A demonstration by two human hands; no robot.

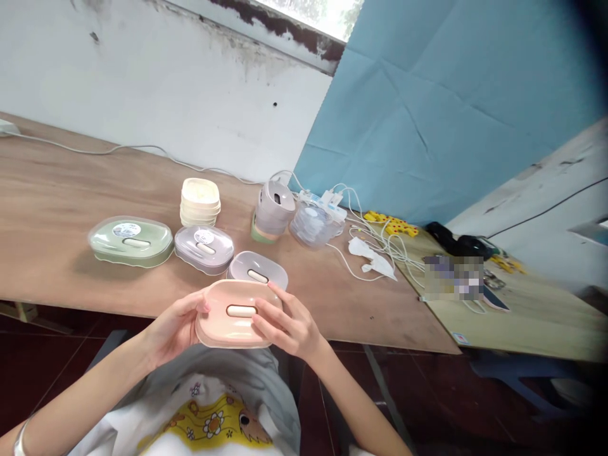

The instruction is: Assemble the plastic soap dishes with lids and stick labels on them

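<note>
A peach oval plastic box, with a white oblong piece in the middle of its top, is held in front of me above the table's near edge. My left hand grips its left end, thumb over the rim. My right hand is at the right end, fingertips resting on the top near the white piece. Just behind it is a lilac box, partly hidden by the peach one. Further left sit another lilac box and a green box, both with clear covers and round labels.
Behind are a stack of cream trays, a stack of grey-lilac parts and clear covers. White cables and a crumpled tissue lie to the right. A white wall and blue sheet stand behind the wooden table.
</note>
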